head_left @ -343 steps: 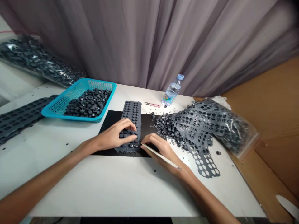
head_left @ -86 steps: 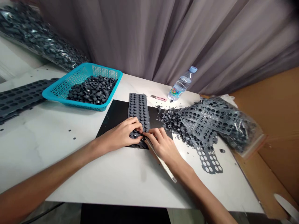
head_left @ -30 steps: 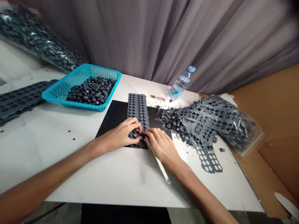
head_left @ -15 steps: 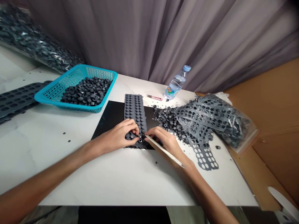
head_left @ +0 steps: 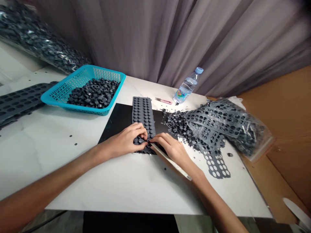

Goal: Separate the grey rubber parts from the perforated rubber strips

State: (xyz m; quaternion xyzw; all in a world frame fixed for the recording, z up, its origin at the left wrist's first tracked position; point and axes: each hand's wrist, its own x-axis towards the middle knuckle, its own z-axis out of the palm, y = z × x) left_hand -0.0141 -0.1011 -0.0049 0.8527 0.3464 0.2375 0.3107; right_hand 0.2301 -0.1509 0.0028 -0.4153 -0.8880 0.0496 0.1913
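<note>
Studded sheet (head_left: 143, 111), head view: dark grey, matt, rubbery-looking; narrow oblong with close lengthwise columns of round raised studs; edges slightly ragged. Location: on the black mat (head_left: 118, 121) atop the white desk (head_left: 104, 191), its far end overhanging the mat's far edge. Orientation: lying flat, long axis running away from the person toward the curtain (head_left: 136, 45), far end leaning slightly left; near end partly covered by the hands.

Left hand (head_left: 126, 139): laid over the near portion, fingers curled, thumb and forefinger close together; whether they pinch a piece, cannot tell.

Right hand (head_left: 171, 149): fingers grasping a slim white tool (head_left: 173, 164), its tip at the sheet's near right edge, its shaft slanting back toward the right wrist.

Adjacent, left: turquoise basket (head_left: 60, 103) holding small dark rings (head_left: 96, 94).
</note>
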